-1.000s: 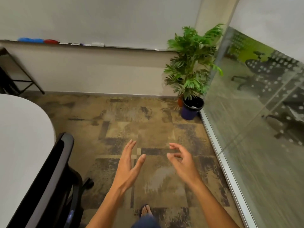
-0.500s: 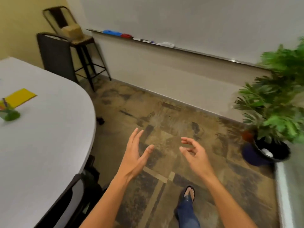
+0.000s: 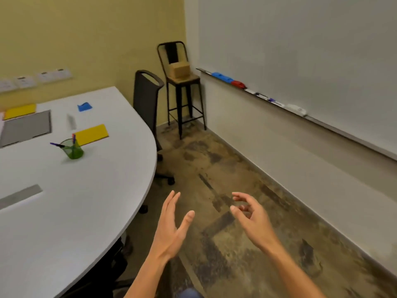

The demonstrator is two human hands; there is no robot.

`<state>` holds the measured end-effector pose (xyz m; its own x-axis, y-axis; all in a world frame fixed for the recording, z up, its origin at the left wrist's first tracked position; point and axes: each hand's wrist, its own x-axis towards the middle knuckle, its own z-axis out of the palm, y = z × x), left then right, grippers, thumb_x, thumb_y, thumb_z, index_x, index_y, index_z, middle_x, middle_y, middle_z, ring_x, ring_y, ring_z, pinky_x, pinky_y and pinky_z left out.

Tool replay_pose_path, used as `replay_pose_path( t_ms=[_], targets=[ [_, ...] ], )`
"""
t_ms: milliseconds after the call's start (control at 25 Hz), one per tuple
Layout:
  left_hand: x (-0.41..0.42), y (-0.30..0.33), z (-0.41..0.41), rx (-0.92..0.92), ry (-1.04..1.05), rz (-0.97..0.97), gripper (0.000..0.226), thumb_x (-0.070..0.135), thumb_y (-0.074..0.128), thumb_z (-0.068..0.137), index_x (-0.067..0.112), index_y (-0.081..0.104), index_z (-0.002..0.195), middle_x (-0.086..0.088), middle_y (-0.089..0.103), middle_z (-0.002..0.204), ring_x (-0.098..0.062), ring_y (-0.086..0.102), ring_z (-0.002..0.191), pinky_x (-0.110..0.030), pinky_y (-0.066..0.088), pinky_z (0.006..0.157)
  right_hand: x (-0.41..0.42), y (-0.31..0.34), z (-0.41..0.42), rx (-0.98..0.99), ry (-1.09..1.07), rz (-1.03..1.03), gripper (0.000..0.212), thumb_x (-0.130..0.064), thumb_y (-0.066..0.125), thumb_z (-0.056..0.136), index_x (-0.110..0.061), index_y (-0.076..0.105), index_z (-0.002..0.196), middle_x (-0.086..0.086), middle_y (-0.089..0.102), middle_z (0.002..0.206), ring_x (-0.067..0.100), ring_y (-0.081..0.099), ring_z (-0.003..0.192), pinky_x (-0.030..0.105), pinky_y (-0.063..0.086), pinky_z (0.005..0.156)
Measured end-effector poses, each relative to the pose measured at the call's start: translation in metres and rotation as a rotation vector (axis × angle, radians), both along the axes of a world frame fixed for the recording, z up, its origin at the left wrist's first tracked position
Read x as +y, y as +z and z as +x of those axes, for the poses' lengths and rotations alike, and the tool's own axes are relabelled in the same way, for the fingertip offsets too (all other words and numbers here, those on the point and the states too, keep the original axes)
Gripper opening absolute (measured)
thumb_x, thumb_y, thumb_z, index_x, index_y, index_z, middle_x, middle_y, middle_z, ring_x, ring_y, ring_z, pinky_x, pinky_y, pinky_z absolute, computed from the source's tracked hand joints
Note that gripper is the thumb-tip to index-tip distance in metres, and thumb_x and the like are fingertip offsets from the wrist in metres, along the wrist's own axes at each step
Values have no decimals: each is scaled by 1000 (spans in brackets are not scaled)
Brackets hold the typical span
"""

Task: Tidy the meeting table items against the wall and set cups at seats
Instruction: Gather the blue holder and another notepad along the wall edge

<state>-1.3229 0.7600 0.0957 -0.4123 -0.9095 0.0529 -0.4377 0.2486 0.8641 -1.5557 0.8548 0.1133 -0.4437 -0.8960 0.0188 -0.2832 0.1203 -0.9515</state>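
The white meeting table [image 3: 90,211] fills the left of the view. On it stand a green mesh pen cup [image 3: 72,149] with pens, a yellow pad [image 3: 92,134] just behind the cup, a second yellow pad [image 3: 20,111] by the wall, a blue item [image 3: 84,106] and a small clear object [image 3: 71,121]. No drinking cups show. My left hand [image 3: 171,229] and my right hand [image 3: 253,220] hover over the carpet to the right of the table, both empty, fingers straight or loosely curled.
A black office chair [image 3: 148,104] is tucked at the table's far end. Behind it a tall metal stool [image 3: 182,82] carries a cardboard box [image 3: 180,69]. A whiteboard tray [image 3: 257,94] with erasers and markers runs along the right wall. Grey cable hatches [image 3: 25,127] are set in the table.
The view has swung left, from the plant and glass wall to the table and yellow wall. Both hands keep the same empty pose in front of me.
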Motion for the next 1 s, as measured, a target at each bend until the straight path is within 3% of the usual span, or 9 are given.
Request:
replay_pose_path(
  t_ms=[120,200,440,680,1000],
  targets=[
    [-50,3,-20,18,132,1,71,88,43,79,66,19,142,38,10,155,26,10,135,-27,21,115,-71,-4,-25,-6,117,-13,33,-31,68,93,-53,62,118,-24,63,115,1,65,101,19,56,78],
    [-96,3,-34,35,221,-5,72,90,42,76,68,18,140,37,11,154,13,15,142,-30,24,117,-132,-11,-37,-6,184,-21,35,-29,70,92,-53,63,116,-23,64,116,2,66,102,20,57,79],
    [-243,-4,-67,66,413,12,90,89,39,69,50,26,149,21,16,164,-9,21,150,-39,25,118,-316,-13,-61,32,294,-34,34,-35,70,92,-54,61,119,-25,63,118,-1,65,104,21,58,79],
    [-396,22,-89,56,500,-27,69,69,48,78,54,24,141,15,19,164,-12,24,150,-39,25,119,-485,7,-82,45,365,-44,35,-35,70,92,-59,59,116,-29,62,116,-6,63,103,10,55,71],
    [-547,16,-136,69,715,-37,69,66,49,78,50,26,141,13,21,164,-12,25,149,-44,28,120,-688,-1,-124,4,566,-47,31,-33,70,93,-52,61,115,-25,63,117,-9,60,104,11,55,74]
  ],
)
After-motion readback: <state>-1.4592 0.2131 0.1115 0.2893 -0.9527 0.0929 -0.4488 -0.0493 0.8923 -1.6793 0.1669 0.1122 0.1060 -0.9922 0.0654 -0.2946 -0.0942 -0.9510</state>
